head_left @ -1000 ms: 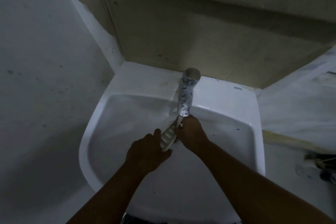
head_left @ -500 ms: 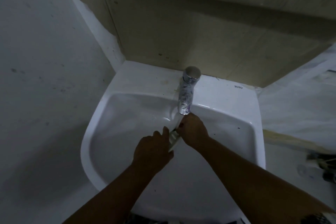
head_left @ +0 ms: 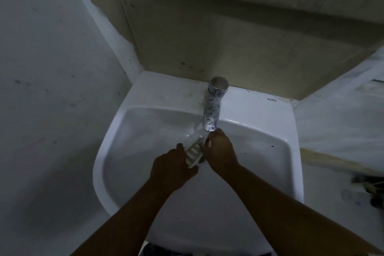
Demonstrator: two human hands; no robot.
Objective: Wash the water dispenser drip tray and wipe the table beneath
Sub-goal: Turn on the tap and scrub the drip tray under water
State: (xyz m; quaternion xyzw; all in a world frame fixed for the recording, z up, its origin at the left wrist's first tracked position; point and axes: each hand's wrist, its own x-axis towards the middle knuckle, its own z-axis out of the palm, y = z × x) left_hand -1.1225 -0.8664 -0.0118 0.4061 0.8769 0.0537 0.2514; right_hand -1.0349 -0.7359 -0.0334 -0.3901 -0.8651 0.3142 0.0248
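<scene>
A small pale slotted drip tray (head_left: 193, 153) is held over the basin of a white sink (head_left: 145, 131), just below the chrome tap's spout (head_left: 211, 114). My left hand (head_left: 172, 167) grips the tray's lower left side. My right hand (head_left: 221, 150) closes on its upper right end, directly under the spout. Water seems to run from the spout onto the tray, though the dim light makes it hard to see. Most of the tray is hidden by my two hands.
The sink sits in a corner, with a grey wall (head_left: 45, 89) on the left and a beige panel (head_left: 207, 43) behind the tap. A plastic-covered surface (head_left: 342, 122) lies to the right, with dark clutter (head_left: 369, 185) at the right edge.
The tray has tilted so its slotted face shows again between my hands. Both hands stay under the spout with only small shifts.
</scene>
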